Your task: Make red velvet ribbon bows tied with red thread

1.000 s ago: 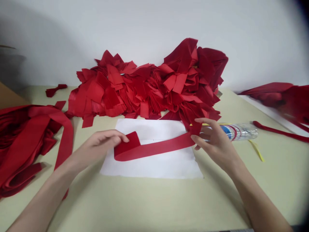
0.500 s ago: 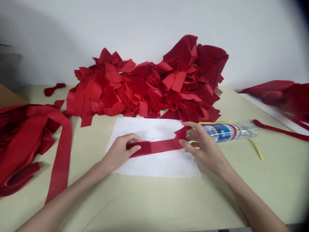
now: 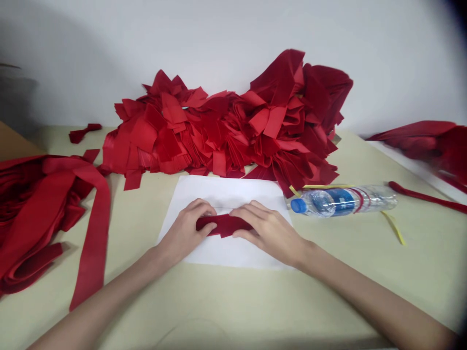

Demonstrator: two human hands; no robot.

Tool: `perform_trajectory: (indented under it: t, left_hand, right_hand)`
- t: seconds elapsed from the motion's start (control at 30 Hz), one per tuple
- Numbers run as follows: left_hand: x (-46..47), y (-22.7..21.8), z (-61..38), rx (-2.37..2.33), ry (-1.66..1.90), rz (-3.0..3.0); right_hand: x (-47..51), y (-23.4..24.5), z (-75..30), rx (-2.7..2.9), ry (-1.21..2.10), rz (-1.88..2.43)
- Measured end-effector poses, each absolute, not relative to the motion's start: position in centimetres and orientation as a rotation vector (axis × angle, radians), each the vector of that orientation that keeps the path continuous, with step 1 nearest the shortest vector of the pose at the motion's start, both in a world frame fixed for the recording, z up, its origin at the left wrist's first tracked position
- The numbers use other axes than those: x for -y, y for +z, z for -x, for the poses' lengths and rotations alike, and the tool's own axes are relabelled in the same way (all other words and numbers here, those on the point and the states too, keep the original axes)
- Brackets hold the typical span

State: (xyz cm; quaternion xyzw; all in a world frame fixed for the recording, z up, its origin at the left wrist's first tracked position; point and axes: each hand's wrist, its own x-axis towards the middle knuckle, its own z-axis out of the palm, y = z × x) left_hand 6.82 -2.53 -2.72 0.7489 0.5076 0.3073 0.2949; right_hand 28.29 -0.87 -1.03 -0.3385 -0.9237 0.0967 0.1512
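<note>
A red velvet ribbon [image 3: 225, 225] lies folded over itself above a white sheet of paper [image 3: 233, 255], its two ends meeting near the middle. My left hand [image 3: 191, 226] is closed on the ribbon's left fold, thumb in front and fingers behind. At the right fold, my right hand [image 3: 268, 228] grips the ribbon between thumb and fingers, which hide that end. A thin line drawn on the paper shows just behind the ribbon.
A large heap of red ribbon pieces [image 3: 219, 131] stands against the wall. Long red ribbon [image 3: 91, 233] trails at left, beside a small bow [image 3: 84, 132]. A plastic bottle [image 3: 339, 201] with red cord around it lies at right, near yellow strips [image 3: 394, 228] and more red fabric [image 3: 426, 141].
My right hand has moved left, folding the ribbon's right end over towards the middle. My left hand keeps its hold. The bottle's blue cap has come into view.
</note>
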Motion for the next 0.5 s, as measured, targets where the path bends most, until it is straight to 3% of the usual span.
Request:
perform_trajectory:
  t: [0.23, 0.5]
  left_hand:
    - [2.42, -3.05, -6.66, -1.277, 0.796, -2.059]
    - [2.52, -2.92, -6.62, -1.233, 0.765, -2.104]
  right_hand:
    - [0.64, -2.1, -28.49, 2.72, 0.107, 0.906]
    - [0.55, -1.65, -28.54, 2.617, 0.305, 0.853]
